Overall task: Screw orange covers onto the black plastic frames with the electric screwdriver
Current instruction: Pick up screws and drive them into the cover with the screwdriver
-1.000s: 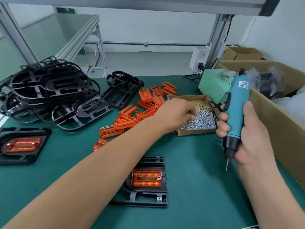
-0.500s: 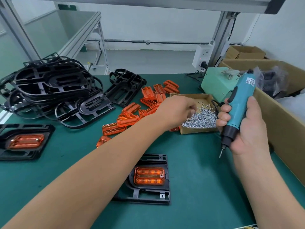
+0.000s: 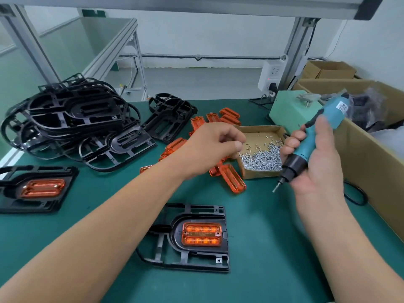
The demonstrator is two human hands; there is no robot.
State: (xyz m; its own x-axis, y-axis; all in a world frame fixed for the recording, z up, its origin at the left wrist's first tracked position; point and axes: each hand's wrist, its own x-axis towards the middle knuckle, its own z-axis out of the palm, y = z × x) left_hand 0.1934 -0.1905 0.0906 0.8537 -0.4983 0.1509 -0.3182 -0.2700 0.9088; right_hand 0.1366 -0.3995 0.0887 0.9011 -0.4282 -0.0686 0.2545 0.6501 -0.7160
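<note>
A black plastic frame (image 3: 196, 260) lies on the green mat in front of me, with an orange cover (image 3: 201, 234) seated in it. My left hand (image 3: 213, 147) hovers at the left rim of a small cardboard box (image 3: 251, 176) of silver screws (image 3: 261, 161). Its thumb and fingertips pinch together on something tiny from the pile. My right hand (image 3: 318, 169) grips the teal electric screwdriver (image 3: 317, 132) just right of that box. The tool is tilted, and its bit points down and left above the mat.
Loose orange covers (image 3: 233, 179) lie behind and left of the screw box. A heap of black frames (image 3: 72, 119) fills the back left, and a frame with a cover (image 3: 37, 189) lies at the left edge. A large cardboard carton (image 3: 363, 156) lines the right side, with a green power unit (image 3: 288, 114) behind.
My left hand has drawn back from the screws to the box's left rim with its fingers pinched. The screwdriver has tilted further, and its bit has swung left towards that hand.
</note>
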